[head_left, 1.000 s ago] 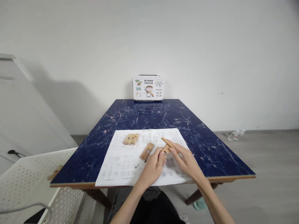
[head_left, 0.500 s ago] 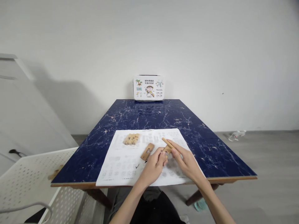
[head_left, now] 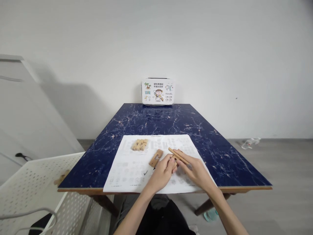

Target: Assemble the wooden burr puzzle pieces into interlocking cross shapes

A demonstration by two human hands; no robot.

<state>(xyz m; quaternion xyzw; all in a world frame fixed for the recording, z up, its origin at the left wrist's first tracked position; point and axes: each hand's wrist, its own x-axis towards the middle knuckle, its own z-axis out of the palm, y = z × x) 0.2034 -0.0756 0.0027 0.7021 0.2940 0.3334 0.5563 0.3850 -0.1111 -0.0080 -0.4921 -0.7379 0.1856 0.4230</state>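
Above the right half of a printed paper sheet, my two hands meet around small wooden pieces. My right hand is closed on a long, thin wooden stick that slants up to the left. My left hand pinches a wooden block, mostly covered by the fingers. Whether stick and block are joined I cannot tell. Just left of my left hand lies a brown wooden plate with a cut-out, flat on the paper. Farther back left, several notched wooden blocks sit close together.
The paper lies on a dark blue marbled table with a wooden edge. A white printed case stands at the back against the wall. At the left, a white perforated basket holds a cable and wooden pieces.
The stick has tilted and now lies more across my right hand's fingers. Both hands stay close together over the paper. The whole view has shifted slightly.
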